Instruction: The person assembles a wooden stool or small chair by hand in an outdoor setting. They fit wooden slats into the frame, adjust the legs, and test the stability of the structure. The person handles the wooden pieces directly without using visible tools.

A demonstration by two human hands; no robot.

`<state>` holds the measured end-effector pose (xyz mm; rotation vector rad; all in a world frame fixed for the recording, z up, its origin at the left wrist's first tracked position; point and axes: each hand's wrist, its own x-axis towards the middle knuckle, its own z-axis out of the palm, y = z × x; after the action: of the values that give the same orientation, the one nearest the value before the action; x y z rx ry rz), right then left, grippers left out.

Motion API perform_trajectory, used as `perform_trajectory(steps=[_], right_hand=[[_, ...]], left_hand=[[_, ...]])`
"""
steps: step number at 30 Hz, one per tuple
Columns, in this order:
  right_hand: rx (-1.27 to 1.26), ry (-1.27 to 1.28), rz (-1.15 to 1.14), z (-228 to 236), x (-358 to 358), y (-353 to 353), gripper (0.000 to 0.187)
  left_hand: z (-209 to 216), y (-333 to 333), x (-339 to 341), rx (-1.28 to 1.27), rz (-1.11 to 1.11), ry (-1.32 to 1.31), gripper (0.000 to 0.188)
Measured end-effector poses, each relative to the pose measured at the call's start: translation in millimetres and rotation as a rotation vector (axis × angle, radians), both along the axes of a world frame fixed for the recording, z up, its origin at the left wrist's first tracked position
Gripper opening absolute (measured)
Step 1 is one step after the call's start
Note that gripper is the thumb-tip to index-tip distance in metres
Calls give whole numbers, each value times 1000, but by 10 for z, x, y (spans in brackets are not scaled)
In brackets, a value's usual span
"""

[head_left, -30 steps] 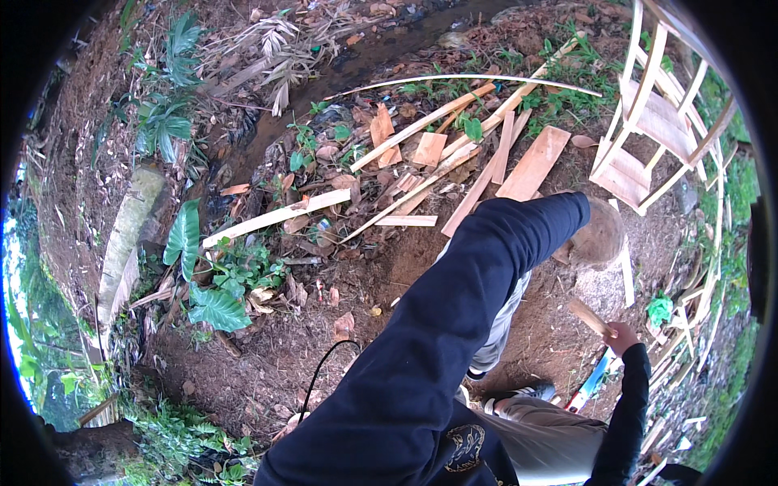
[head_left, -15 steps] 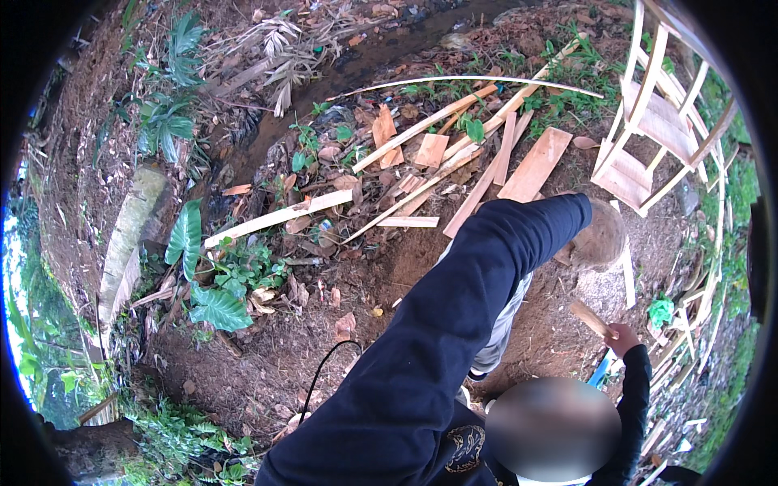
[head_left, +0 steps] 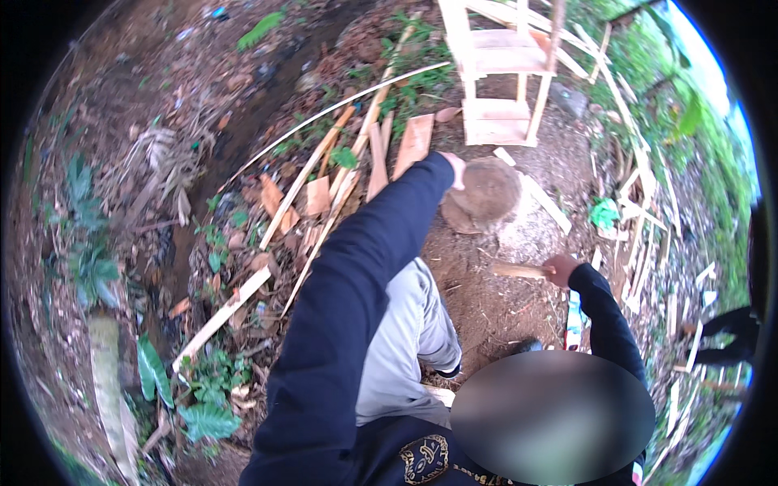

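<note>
My right hand (head_left: 559,270) is closed round one end of a short, pale piece of wood (head_left: 520,269), which points left above the dirt. My left arm, in a dark sleeve, stretches far forward. Its hand (head_left: 459,171) is at the left edge of a round brown stump (head_left: 489,193); its fingers are small and partly hidden, so their grip does not show. Sawdust and a pale wooden strip (head_left: 548,204) lie just right of the stump.
Beyond the stump stands a wooden frame with board shelves (head_left: 496,121). Boards (head_left: 414,144) and long strips (head_left: 324,174) litter the ground to the left. A green crumpled thing (head_left: 604,213) and more strips lie right. A blue-and-white object (head_left: 574,322) is below my right hand.
The view has turned, so the stump and wooden frame appear farther left. My left hand, hidden before, now shows at the stump's edge. The wood in my right hand now lies nearly level.
</note>
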<state>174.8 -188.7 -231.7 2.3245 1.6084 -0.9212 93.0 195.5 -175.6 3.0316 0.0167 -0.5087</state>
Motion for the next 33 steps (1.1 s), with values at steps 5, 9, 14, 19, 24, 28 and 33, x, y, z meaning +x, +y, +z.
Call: perform_trajectory(steps=[5,9,14,19,24,28,33], right_hand=[[11,-46,-132,113,88,77,23],[-59,-109,-251,126,214,73,28],[-224,68,-511,62,242,-143,19],[-183,-39,-401,-164,338,-217,24],[-206,84,-551,22,276,-180,24],[-204,89,-592,128,301,-311,24],[-254,104,-637,113,278,-501,25]], left_hand=[[303,214,160,136,77,82,52],[153,40,295,-115,95,-192,62],[-82,-610,639,-124,-44,-256,88],[-555,-716,963,-43,-48,-182,104],[-698,-852,897,-13,56,-306,109],[-548,-977,811,-17,85,-264,112],[-445,-1075,588,51,49,-320,108]])
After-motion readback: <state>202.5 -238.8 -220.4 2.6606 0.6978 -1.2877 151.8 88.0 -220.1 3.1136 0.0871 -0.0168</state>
